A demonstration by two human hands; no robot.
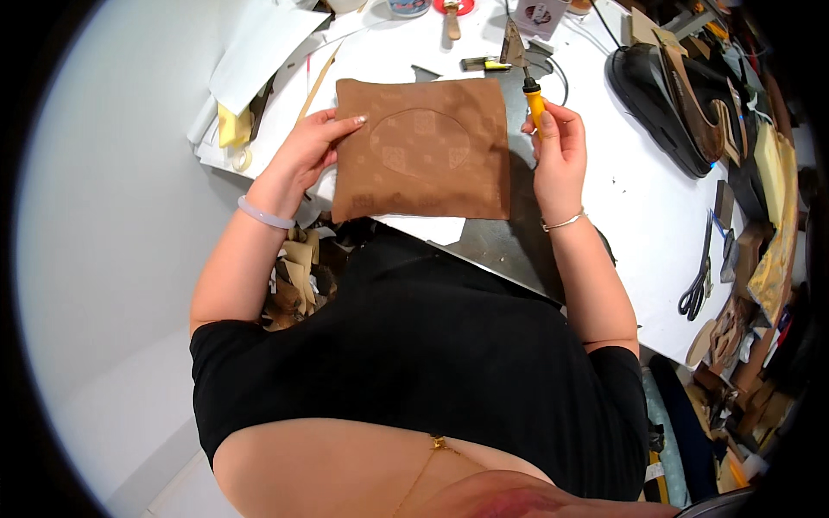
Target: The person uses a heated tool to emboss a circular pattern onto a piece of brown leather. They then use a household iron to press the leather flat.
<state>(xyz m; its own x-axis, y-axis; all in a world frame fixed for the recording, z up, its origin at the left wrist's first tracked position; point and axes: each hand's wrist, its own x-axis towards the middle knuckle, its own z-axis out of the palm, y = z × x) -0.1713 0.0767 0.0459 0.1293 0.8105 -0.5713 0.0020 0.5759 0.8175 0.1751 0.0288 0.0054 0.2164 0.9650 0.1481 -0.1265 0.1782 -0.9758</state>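
My left hand [317,145] grips the left edge of a square brown leather or fabric panel [414,186], thumb on top and fingers underneath. The panel has a faint pattern and a rounded outline across its middle. To its right, my right hand [560,145] is closed around the yellow handle of a slim tool [535,101] with a black collar and a thin metal shaft pointing away from me. At the shaft's far end shows a triangular piece [513,45]; I cannot tell whether it is joined to the tool.
Under my hands is a white table [635,250] with a dark grey plate [527,250] at its near edge. Black scissors [696,281] lie at the right. A large black object [652,112] stands at the far right. Scraps [298,276] fill the space below the table's left side.
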